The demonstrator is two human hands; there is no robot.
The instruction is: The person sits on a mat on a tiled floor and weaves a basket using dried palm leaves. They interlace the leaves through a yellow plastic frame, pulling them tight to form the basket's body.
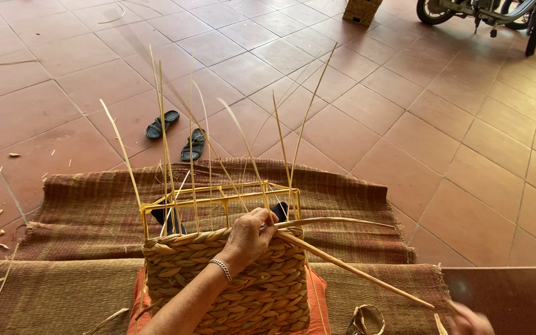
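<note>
A half-woven basket [262,285] of thick braided straw stands in front of me on an orange cushion [321,298]. A yellow frame [218,197] sticks out of its top, with several thin upright strips [165,142] rising from it. My left hand [249,239], a bracelet on its wrist, rests on the basket's rim and pinches a long pale strand [355,268]. The strand runs down to the right toward my right hand [469,322]. That hand is blurred at the frame's bottom edge and seems closed around the strand's end.
Brown woven mats [94,211] lie under the basket on a tiled floor. A pair of dark sandals [178,133] lies beyond them. A motorbike [491,12] and a small woven box [361,9] stand far off. A dark board [510,298] is at right, a strand coil [365,319] beside it.
</note>
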